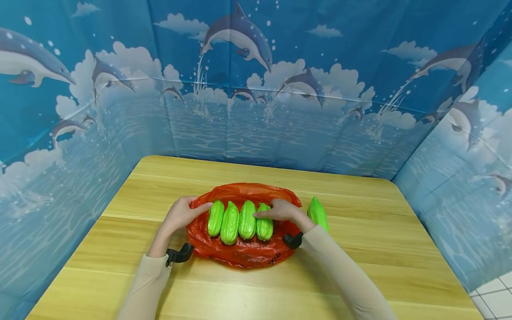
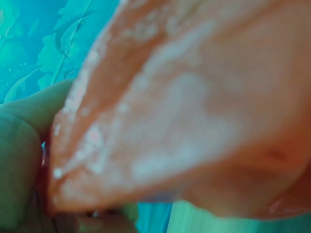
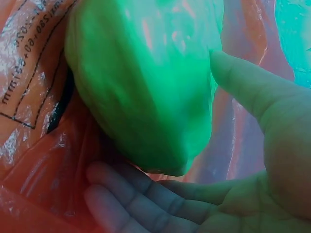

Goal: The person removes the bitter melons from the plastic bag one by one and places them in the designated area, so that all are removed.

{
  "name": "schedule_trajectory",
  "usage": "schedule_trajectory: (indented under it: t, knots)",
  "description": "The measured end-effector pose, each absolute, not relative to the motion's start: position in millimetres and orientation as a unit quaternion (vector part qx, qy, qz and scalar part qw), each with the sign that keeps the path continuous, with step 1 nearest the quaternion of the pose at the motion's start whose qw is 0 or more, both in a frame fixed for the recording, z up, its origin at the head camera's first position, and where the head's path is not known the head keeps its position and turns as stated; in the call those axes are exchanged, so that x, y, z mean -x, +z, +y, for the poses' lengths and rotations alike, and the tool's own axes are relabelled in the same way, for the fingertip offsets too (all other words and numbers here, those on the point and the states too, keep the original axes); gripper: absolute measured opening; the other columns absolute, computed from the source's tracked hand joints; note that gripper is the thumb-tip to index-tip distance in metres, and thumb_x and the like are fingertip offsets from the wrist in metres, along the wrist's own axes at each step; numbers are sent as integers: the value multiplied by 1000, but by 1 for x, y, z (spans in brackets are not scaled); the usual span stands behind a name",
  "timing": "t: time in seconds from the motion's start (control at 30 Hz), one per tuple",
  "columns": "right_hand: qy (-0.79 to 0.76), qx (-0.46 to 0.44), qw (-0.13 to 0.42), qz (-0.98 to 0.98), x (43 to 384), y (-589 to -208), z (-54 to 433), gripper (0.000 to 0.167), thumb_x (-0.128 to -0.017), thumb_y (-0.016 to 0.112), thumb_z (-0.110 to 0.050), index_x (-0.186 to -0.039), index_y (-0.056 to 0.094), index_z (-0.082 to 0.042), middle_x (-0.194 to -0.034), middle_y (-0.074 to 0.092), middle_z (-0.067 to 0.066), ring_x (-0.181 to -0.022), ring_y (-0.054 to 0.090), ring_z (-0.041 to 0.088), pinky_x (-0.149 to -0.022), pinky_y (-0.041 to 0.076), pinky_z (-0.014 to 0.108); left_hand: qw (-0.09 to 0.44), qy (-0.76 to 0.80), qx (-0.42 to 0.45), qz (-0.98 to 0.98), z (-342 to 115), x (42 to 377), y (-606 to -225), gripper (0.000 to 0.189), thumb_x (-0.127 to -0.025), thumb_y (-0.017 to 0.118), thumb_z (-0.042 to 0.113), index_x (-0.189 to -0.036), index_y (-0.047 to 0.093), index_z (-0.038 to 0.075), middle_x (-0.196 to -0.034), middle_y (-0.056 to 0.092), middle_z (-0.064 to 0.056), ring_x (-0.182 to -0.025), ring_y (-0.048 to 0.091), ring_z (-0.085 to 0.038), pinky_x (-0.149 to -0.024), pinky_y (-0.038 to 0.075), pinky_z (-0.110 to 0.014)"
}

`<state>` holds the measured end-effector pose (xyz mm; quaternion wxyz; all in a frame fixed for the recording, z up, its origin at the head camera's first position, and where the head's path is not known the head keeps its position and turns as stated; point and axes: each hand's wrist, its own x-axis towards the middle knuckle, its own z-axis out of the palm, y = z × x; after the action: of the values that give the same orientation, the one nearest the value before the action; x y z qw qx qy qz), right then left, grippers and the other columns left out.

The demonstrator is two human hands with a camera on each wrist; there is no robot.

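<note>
Pinching the red plastic bag [image 1: 246,258] with the left hand [image 1: 180,215], loosely spreading the right hand [image 1: 283,210] around the rightmost green gourd [image 1: 264,229] of four inside, between both grips, apparently settling the row, next likely needing the outside gourd [image 1: 318,212], lying beyond the right grip.

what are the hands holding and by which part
The left hand holds the red bag by its left rim. The right thumb touches a green fruit; whether the right hand holds it cannot be told.
</note>
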<state>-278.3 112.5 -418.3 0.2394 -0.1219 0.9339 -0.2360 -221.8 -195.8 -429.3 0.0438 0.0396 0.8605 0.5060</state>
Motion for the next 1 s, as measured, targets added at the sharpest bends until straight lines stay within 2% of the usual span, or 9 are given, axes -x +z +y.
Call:
schedule_trajectory:
  t: [0.23,0.5,0.57,0.67,0.8,0.87,1.0]
  knots:
    - [-245,121,240,931,280,-421,114,62,-79,67,-60,-101,58,-2,-77,47,6,-73,51,21,-65,38,35,42,501,-40,864,-196,222,-429,47,-85,66,50,-77,59,4,-56,54,-3,-51,58,-19,-51,47,-31]
    - [-257,112,239,930,280,-422,114,64,-80,67,-58,-106,58,-1,-78,50,8,-73,52,23,-64,39,35,40,497,-42,866,-196,223,-429,47,-85,66,50,-76,59,5,-55,52,-2,-50,56,-19,-51,46,-31]
    - [-258,113,236,930,280,-422,114,67,-80,67,-58,-111,57,1,-84,53,9,-76,52,23,-66,39,35,40,500,-41,864,-196,223,-429,46,-86,66,49,-76,59,5,-55,52,-2,-50,56,-19,-51,46,-31]
    - [-259,117,229,931,280,-423,115,73,-81,67,-56,-122,55,3,-103,59,12,-87,55,23,-71,43,37,37,494,-42,868,-196,222,-428,45,-86,66,48,-75,59,6,-54,50,-1,-50,54,-18,-51,45,-31]
    - [-262,121,227,930,279,-424,116,79,-81,67,-55,-130,50,4,-124,55,17,-100,55,26,-81,46,42,32,483,-40,874,-195,221,-426,44,-86,66,48,-75,59,6,-54,48,0,-50,52,-17,-53,44,-31]
    - [-266,120,227,929,279,-424,116,77,-81,68,-54,-129,51,4,-120,56,16,-96,55,26,-79,46,41,33,484,-39,874,-195,220,-425,44,-86,66,48,-76,60,6,-54,49,0,-51,53,-17,-53,44,-31]
    - [-279,121,233,924,281,-426,118,60,-80,70,-53,-107,59,0,-87,55,8,-74,51,20,-65,41,35,33,486,-43,872,-196,220,-425,43,-86,66,47,-78,61,5,-55,51,-1,-51,54,-17,-53,45,-31]
